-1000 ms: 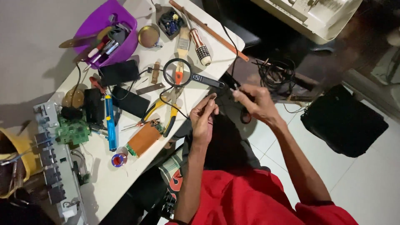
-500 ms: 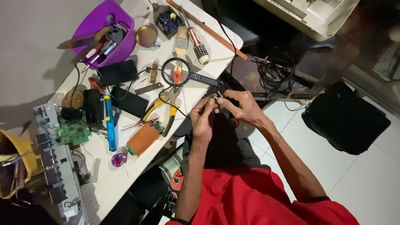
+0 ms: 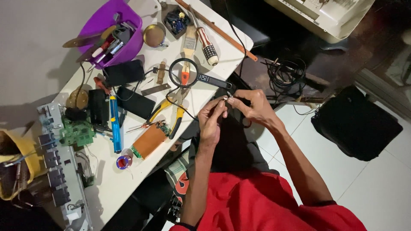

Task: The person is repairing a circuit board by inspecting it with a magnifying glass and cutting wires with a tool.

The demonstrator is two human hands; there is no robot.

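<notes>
Both your hands have drawn together off the table's edge; left hand [image 3: 212, 116] and right hand [image 3: 250, 105] pinch one small part [image 3: 227, 98] (too tiny to identify), magnifier [image 3: 183, 72] just beyond.

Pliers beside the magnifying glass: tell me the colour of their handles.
Yellow handles on the pliers, seen in the head view, the only one.

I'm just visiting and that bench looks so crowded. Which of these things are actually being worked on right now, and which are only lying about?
In use:
- left hand and right hand, fingertips together on a small, hard-to-make-out part

Lying about:
- magnifying glass
- yellow-handled pliers
- purple bowl of tools
- paintbrush
- blue pen-like tool
- copper-coloured board
- green circuit board
- white table
</notes>
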